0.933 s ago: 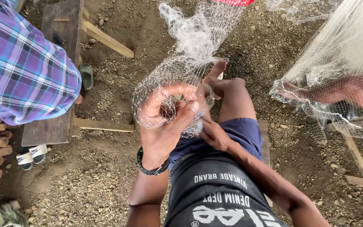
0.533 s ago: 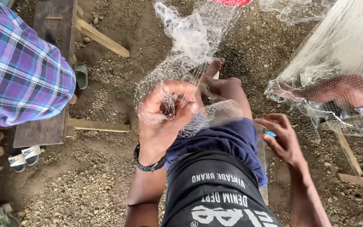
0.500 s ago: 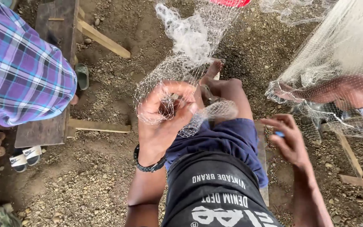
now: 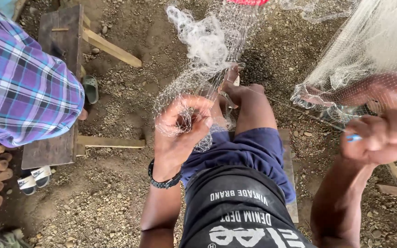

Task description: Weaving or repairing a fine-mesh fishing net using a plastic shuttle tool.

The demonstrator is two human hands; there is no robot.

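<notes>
Fishing net (image 4: pixel 207 69) hangs in front of the knees, its lower edge bunched in the left hand (image 4: pixel 180 133), grip clamped on it. Right hand (image 4: pixel 380 135), well off to the right, is fisted around a blue tool (image 4: pixel 352 137).

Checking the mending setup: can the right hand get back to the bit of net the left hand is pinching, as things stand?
Probably yes. The right hand, closed around a small blue tool, is raised off to the side, and only the bent knee lies partly between it and the net gathered in the left hand.
</notes>
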